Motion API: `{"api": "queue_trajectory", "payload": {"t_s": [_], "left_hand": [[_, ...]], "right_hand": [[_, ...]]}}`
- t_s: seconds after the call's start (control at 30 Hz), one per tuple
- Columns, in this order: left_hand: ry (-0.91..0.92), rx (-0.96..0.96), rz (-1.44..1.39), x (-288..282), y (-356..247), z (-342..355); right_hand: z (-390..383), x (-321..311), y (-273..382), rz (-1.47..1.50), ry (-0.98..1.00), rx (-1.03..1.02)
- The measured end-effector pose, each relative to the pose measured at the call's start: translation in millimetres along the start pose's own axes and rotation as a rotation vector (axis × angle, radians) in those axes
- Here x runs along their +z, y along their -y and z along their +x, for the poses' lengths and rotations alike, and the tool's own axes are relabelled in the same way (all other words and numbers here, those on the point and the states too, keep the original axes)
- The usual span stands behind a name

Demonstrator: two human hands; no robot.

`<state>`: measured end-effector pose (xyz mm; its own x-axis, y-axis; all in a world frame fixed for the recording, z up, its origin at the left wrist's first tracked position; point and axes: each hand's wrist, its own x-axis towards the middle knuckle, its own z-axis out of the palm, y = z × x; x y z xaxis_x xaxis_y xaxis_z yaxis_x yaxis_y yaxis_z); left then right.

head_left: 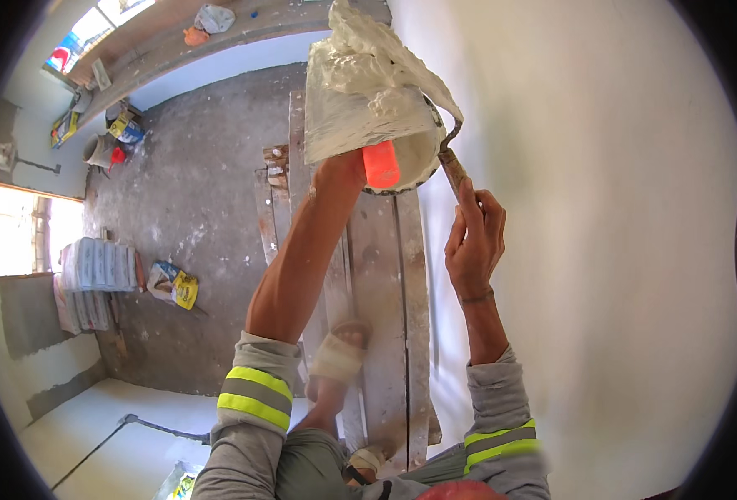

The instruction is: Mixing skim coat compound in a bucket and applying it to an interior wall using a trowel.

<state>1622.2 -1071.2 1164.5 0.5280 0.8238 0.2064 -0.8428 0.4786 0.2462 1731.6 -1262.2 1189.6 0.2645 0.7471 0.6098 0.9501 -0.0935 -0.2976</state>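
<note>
My left hand (pixel 348 169) reaches behind a flat plastering trowel (pixel 335 125) and holds it from beneath; its fingers are hidden. An orange handle (pixel 381 164) shows beside the wrist. A thick heap of off-white plaster (pixel 368 62) lies on the trowel's face. My right hand (pixel 478 237) is closed round the worn handle of a pointing trowel (pixel 453 171), index finger stretched along it. That trowel's bent neck leads up to a blade coated in plaster, touching or close to the heap. Below both tools is a round bucket (pixel 403 191) with a dark, crusted rim.
I stand in sandals on a wooden plank scaffold (pixel 377 283) alongside a pale wall (pixel 602 250). The concrete floor (pixel 210 167) lies lower on the left. Stacked sacks (pixel 97 267), a yellow-and-blue bag (pixel 174 284) and a grey bucket (pixel 99 151) stand there. A ledge (pixel 277 21) runs along the far side.
</note>
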Motion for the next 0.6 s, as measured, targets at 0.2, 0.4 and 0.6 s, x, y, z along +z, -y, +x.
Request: {"api": "queue_trajectory", "payload": {"t_s": [0.2, 0.4, 0.6], "left_hand": [[-0.007, -0.027, -0.008, -10.6, 1.1, 7.6], [-0.099, 0.004, -0.063, -39.2, 1.9, 0.3], [0.086, 0.165, 0.097, -27.4, -1.9, -18.2]], "right_hand": [[-11.6, 6.5, 1.1, 0.022, 0.025, 0.041], [-25.3, 9.7, 1.2, 0.059, 0.031, 0.083], [-15.4, -14.1, 5.9, 0.166, 0.007, 0.171]]}}
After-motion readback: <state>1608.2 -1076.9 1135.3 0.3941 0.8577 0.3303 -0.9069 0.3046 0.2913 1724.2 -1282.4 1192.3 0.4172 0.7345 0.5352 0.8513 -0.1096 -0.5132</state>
